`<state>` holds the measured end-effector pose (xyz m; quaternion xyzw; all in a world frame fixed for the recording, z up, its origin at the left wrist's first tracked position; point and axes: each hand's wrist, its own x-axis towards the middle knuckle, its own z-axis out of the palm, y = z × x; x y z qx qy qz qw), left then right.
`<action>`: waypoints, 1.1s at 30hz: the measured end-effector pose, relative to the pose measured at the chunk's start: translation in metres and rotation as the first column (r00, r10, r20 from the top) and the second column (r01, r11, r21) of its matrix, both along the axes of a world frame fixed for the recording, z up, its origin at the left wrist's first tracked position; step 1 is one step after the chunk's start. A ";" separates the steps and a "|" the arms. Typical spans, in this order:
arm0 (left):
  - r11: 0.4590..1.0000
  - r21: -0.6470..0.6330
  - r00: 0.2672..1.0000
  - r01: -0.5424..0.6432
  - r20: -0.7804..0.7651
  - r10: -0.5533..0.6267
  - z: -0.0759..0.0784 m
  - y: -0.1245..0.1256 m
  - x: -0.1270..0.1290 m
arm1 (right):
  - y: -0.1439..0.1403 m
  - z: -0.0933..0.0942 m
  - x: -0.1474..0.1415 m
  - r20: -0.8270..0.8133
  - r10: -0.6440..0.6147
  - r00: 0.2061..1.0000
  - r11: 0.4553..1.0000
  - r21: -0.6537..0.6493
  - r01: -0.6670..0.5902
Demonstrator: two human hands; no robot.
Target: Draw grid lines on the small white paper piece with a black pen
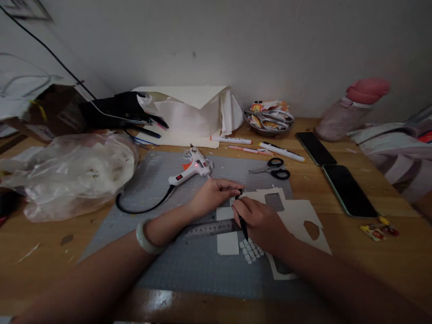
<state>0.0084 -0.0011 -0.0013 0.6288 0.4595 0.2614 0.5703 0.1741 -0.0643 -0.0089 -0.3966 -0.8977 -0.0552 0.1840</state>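
A slim black pen (243,227) is gripped in my right hand (261,220), its lower end sticking out below the fingers. My left hand (218,194) is closed just to the left, fingertips meeting near a small dark piece by the right fingers; what they pinch is too small to tell. Below the hands lies a cluster of small white rounded pieces (250,250). Beside it are a white card piece (227,243) and a steel ruler (209,228). A cut-out white sheet (299,216) lies partly under my right forearm.
On the grey cutting mat (168,265) rest a white glue gun (191,171) and black-handled scissors (278,169). Markers (282,151) lie behind. Two phones (349,191), a pink-lidded bottle (351,108) and a bowl (269,128) stand around; a plastic bag (81,171) is left.
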 end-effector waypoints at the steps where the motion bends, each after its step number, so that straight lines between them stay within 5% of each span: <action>1: 1.000 0.001 1.000 -0.001 -0.003 0.001 0.000 0.000 0.000 | -0.001 0.001 0.000 -0.004 -0.005 1.000 1.000 -0.001 0.005; 6: 1.000 0.004 1.000 -0.011 -0.019 0.011 0.002 -0.001 -0.001 | 0.002 0.001 0.007 -0.312 -0.042 0.949 0.996 -0.089 0.014; 8: 1.000 0.002 1.000 -0.014 -0.022 0.014 0.004 -0.002 -0.001 | 0.010 -0.002 0.013 -0.542 -0.178 0.821 0.973 -0.220 0.066; 11: 1.000 -0.009 0.999 -0.017 -0.044 0.017 0.005 -0.003 0.000 | 0.024 -0.010 0.021 -0.694 -0.425 0.581 0.860 -0.510 0.019; 13: 1.000 -0.010 0.998 -0.024 -0.060 0.023 0.005 -0.003 0.000 | 0.032 -0.013 0.024 -0.682 -0.477 0.554 0.796 -0.603 -0.058; 15: 1.000 -0.007 0.997 -0.023 -0.070 0.022 0.005 -0.003 0.001 | 0.037 -0.014 0.025 -0.662 -0.458 0.593 0.784 -0.615 -0.080; 22: 1.000 0.013 0.998 -0.014 -0.066 0.015 0.006 -0.002 -0.001 | 0.031 -0.005 0.024 -0.557 -0.212 0.803 0.917 -0.398 -0.034; 33: 1.000 0.018 0.999 -0.004 -0.034 0.005 0.003 -0.001 -0.001 | 0.031 -0.006 0.024 -0.495 -0.085 0.865 0.950 -0.302 -0.079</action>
